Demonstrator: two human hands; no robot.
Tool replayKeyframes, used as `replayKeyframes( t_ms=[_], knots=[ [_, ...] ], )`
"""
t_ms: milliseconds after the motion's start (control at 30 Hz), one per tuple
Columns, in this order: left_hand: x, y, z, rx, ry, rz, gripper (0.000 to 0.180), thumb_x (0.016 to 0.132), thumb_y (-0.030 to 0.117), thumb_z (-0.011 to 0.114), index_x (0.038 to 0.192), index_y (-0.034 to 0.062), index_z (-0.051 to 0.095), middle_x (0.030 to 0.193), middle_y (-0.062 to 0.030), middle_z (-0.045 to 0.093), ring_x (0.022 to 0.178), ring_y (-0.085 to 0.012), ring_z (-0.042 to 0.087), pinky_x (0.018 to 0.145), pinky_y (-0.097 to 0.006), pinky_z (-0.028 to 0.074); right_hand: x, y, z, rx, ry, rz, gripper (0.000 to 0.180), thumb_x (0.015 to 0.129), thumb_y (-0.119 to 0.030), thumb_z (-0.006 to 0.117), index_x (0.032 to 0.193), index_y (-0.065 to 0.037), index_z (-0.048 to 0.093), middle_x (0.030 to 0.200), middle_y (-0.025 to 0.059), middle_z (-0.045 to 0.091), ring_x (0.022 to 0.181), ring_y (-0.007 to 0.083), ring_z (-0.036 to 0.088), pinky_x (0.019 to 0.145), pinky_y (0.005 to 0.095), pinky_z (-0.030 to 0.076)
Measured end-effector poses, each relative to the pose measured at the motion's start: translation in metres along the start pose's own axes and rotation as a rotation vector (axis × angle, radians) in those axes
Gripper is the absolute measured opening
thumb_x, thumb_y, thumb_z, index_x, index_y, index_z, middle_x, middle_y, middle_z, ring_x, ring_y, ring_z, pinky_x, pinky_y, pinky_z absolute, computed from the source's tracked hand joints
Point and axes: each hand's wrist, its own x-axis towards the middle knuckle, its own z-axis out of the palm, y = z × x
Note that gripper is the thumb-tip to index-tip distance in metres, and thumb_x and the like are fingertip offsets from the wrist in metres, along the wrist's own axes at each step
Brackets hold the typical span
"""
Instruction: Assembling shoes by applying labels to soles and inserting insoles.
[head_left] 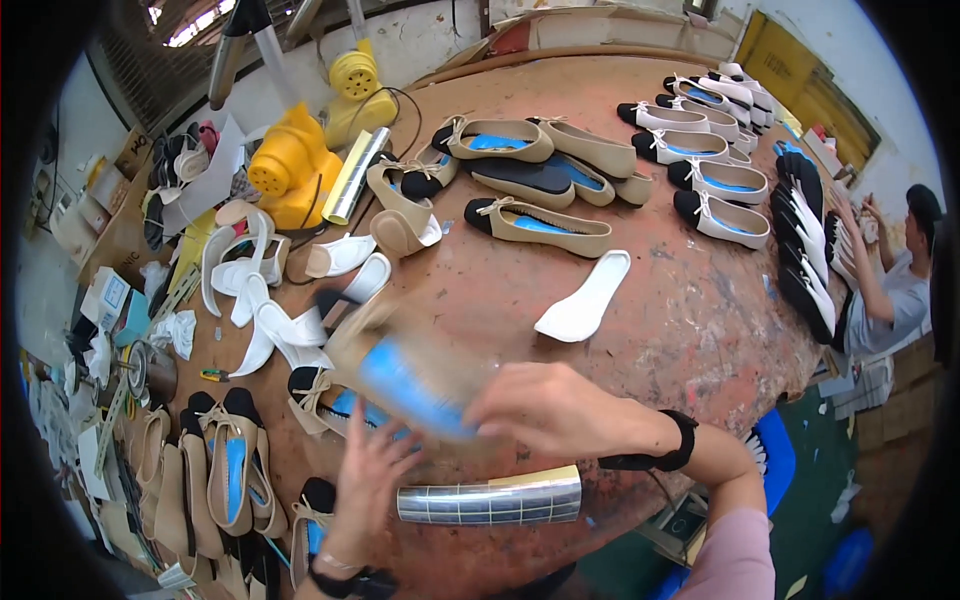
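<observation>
R hand (560,408) comes in from lower right, black band at wrist, fingers curled over the near end of a beige flat shoe w/ blue insole (400,375); shoe is motion-blurred, lifted just above the brown worktable (690,320), toe pointing up-left. L hand (372,470) sits below it, fingers spread and loose, tips at or just under the shoe's blue part; whether it actually grips cannot be told from the blur. Just in front of both hands, near table edge: silver foil strip (490,500), lying flat, w/ a beige tab at its R end. L of the hands: cluster of beige/black flats w/ blue insoles (225,465), packed side by side. Above the hands, mid-table: single white insole (585,298), apart from the rest. Further up: group of beige flats w/ bows (530,165), some stacked. Upper L: loose white insoles and straps (265,290), two yellow machines (295,160), a second rolled foil piece (355,175) leaning beside them. Far R of table: rows of white/black flats (715,180) and a black/white row (805,250) along the edge. A second person (895,285) sits at the R rim, arms up on the table by that row.
</observation>
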Motion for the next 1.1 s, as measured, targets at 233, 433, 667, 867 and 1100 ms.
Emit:
replayKeyframes(
  t_ms=[233,433,667,867,1100],
  knots=[
    [0.006,-0.013,-0.009,-0.057,0.531,-0.047,0.050,0.082,0.005,0.054,0.130,-0.0058,0.046,0.106,-0.0220,0.066,0.090,-0.0360,0.071,0.081,-0.047,0.061,0.113,0.170,-0.089,-1.102,0.163,0.100,0.037,0.082,-0.030,0.075,0.110,-0.007,0.070,0.118,0.0223,0.062,0.119,0.0390,0.055,0.099,0.0545,0.043],
    [-0.004,-0.027,-0.029,-0.098,0.568,-0.075,0.054,0.085,0.011,0.058,0.133,-0.0064,0.042,0.106,-0.0241,0.066,0.094,-0.0370,0.070,0.085,-0.047,0.060,0.160,0.249,-0.098,-0.996,0.045,0.347,0.061,0.083,-0.043,0.075,0.127,-0.005,0.059,0.122,0.0218,0.059,0.118,0.0372,0.059,0.100,0.0511,0.047],
    [0.000,-0.034,-0.028,0.023,0.529,-0.053,0.057,0.090,0.033,0.054,0.128,-0.0097,0.048,0.102,-0.0250,0.066,0.089,-0.0362,0.071,0.079,-0.045,0.060,0.145,0.251,-0.076,-0.975,0.170,0.283,0.063,0.071,-0.036,0.079,0.114,0.006,0.060,0.097,0.0243,0.069,0.093,0.0390,0.069,0.084,0.0461,0.056],
    [0.003,-0.030,-0.025,0.021,0.521,-0.040,0.056,0.092,0.036,0.054,0.125,-0.0097,0.050,0.101,-0.0238,0.067,0.088,-0.0343,0.071,0.078,-0.043,0.060,0.097,0.187,-0.045,-0.122,0.026,0.565,0.061,0.080,-0.047,0.069,0.094,0.012,0.070,0.076,0.0207,0.070,0.073,0.0270,0.071,0.068,0.0370,0.055],
    [0.003,-0.038,-0.033,0.004,0.524,-0.017,0.056,0.093,0.038,0.053,0.125,-0.0073,0.051,0.101,-0.0215,0.067,0.088,-0.0325,0.071,0.079,-0.042,0.059,0.086,0.145,-0.041,-0.044,-0.195,0.590,0.040,0.094,-0.035,0.060,0.102,0.003,0.071,0.085,0.0142,0.074,0.075,0.0191,0.070,0.071,0.0346,0.056]
  ],
)
